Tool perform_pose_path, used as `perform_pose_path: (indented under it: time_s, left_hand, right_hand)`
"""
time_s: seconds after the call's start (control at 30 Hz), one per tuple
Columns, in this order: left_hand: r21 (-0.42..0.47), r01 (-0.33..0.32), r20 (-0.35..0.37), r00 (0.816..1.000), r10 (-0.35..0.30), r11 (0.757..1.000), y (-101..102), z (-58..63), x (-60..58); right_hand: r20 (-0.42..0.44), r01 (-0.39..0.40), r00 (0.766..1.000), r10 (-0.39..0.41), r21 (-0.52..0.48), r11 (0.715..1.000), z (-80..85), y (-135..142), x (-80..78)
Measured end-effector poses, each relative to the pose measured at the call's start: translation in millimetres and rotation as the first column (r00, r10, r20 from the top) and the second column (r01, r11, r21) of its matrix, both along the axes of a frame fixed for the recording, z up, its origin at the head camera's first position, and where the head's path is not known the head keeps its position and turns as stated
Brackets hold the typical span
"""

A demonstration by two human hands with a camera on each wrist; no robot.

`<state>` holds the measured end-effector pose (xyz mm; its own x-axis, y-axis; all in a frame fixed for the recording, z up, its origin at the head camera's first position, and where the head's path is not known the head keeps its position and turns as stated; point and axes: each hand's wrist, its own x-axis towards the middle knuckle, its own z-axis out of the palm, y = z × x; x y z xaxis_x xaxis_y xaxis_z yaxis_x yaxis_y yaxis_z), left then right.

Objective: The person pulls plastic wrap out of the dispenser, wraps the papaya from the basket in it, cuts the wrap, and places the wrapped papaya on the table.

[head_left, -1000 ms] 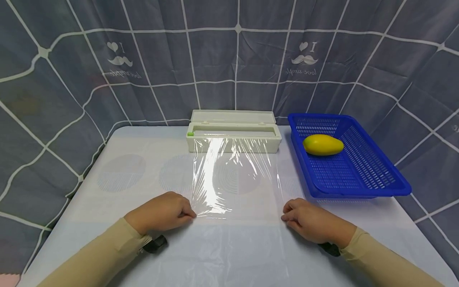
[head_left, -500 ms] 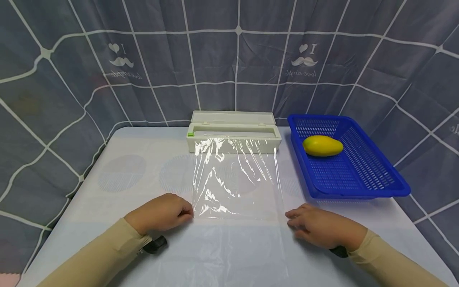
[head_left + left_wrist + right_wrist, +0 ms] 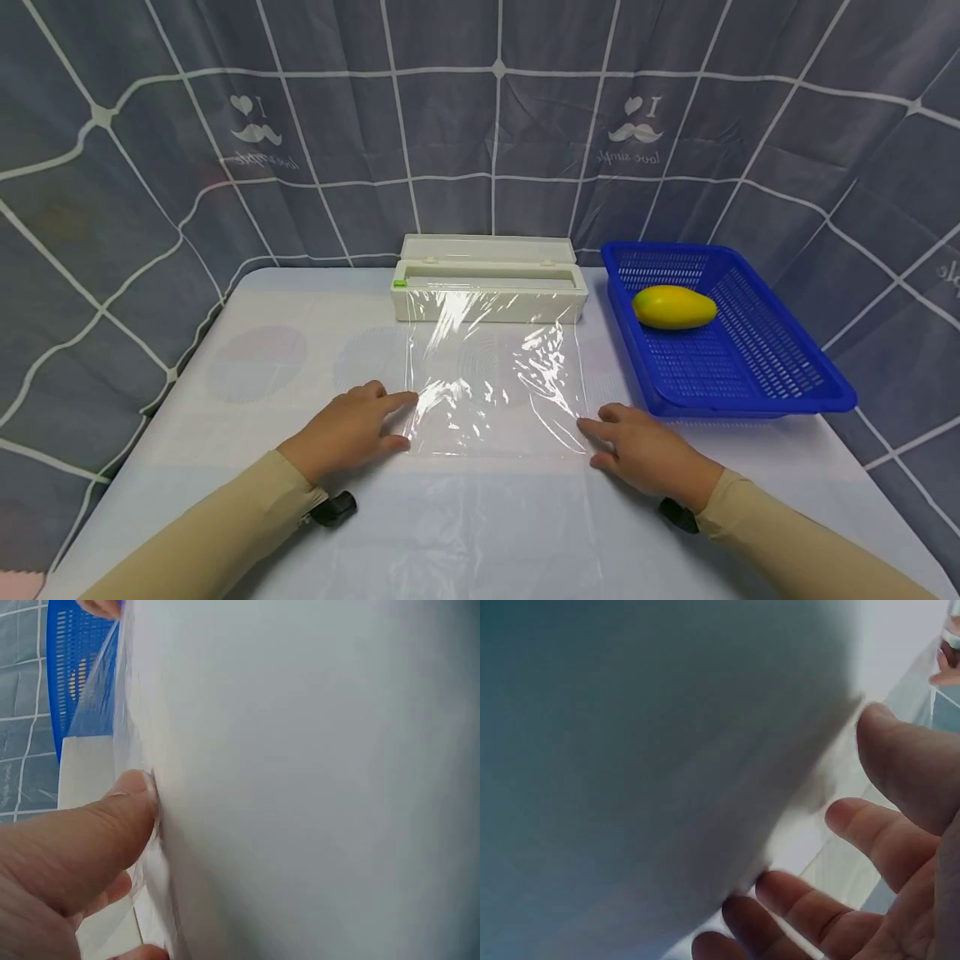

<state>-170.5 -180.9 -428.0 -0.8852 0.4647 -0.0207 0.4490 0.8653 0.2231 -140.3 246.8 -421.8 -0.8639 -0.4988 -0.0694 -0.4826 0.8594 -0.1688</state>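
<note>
A sheet of clear cling film [image 3: 495, 400] stretches forward over the table from a white cling film dispenser [image 3: 491, 308], whose lid stands up at the back. My left hand [image 3: 341, 435] is at the sheet's left edge, index finger extended onto the film and thumb near the front corner. At the right edge, my right hand [image 3: 647, 454] touches the film with its index fingertip, its thumb spread below. The left wrist view has the left thumb [image 3: 97, 840] against the film's edge. Spread fingers [image 3: 802, 900] of the right hand appear in the right wrist view.
A blue plastic basket [image 3: 780, 400] stands on the right of the table, with a yellow papaya-like fruit [image 3: 673, 307] inside. The table has a white patterned cloth [image 3: 465, 533]. A grey checked curtain [image 3: 450, 125] hangs behind and along both sides.
Both hands have moved from the film's front corners slightly up its side edges. Their index fingers have stretched out onto the film. The left hand's pinch on the corner has loosened.
</note>
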Motion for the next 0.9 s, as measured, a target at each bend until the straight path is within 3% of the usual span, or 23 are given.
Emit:
perform_pose_path:
  time_s: [0.1, 0.3, 0.5, 0.7, 0.9]
  left_hand:
    - [-0.017, -0.012, 0.001, 1.000, 0.012, 1.000, 1, -1.1, -1.2]
    - [-0.049, -0.055, 0.106, 0.993, 0.060, 0.997, 2, -0.1, -5.6]
    - [-0.044, -0.075, 0.174, 0.981, 0.082, 0.996, 2, -0.5, -10.2]
    - [-0.027, -0.082, 0.203, 0.975, 0.086, 0.996, 1, -0.4, -11.5]
    - [-0.042, -0.058, 0.187, 0.980, 0.065, 0.997, 0, -0.1, -12.1]
  right_hand:
    - [-0.009, 0.012, 1.000, -0.012, 0.036, 0.999, -1.9, -1, -0.3]
    - [0.011, 0.019, 1.000, -0.020, 0.060, 0.998, -1.2, -2, -3.5]
    - [-0.026, 0.011, 1.000, -0.009, 0.056, 0.998, -1.7, -4, -8.6]
    - [-0.034, 0.012, 0.999, -0.010, 0.052, 0.999, -2.6, -6, -9.3]
    - [-0.015, 0.023, 1.000, -0.023, 0.039, 0.999, -0.9, -7, -7.8]
